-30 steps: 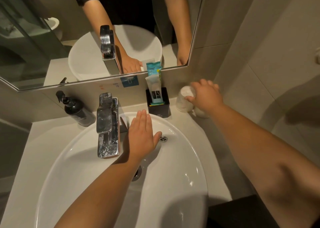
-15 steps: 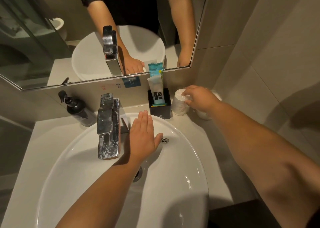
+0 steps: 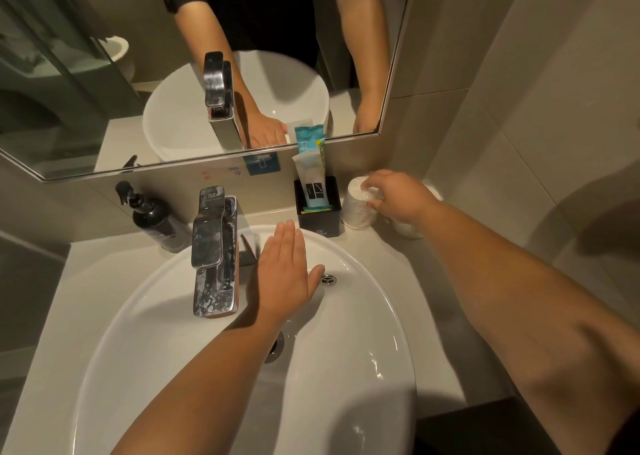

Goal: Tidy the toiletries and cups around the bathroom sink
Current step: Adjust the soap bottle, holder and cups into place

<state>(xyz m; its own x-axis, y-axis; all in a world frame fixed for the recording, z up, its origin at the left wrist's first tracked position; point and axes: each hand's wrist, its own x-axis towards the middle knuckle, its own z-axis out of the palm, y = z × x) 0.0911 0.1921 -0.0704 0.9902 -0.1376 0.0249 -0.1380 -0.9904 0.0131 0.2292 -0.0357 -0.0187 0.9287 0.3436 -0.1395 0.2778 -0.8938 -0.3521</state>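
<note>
A white paper cup (image 3: 357, 209) stands upside down on the counter, just right of a black holder box (image 3: 319, 217). My right hand (image 3: 398, 198) rests on the cup's right side and top, fingers curled around it. A second white cup (image 3: 408, 228) sits behind and under that hand, mostly hidden. The black box holds a white sachet (image 3: 309, 177) and a teal sachet (image 3: 310, 139), both upright. My left hand (image 3: 282, 274) lies flat, fingers together, on the back rim of the white sink (image 3: 363, 333), holding nothing.
A chrome tap (image 3: 214, 250) rises at the sink's back left. A black pump bottle (image 3: 154, 217) stands left of it on the counter. The mirror (image 3: 104, 91) runs along the back wall. Tiled wall closes the right side; a dark surface lies at the lower right.
My right hand has slid the upside-down cup left, up beside the black box, uncovering the second cup behind it. My left hand has stayed on the sink rim.
</note>
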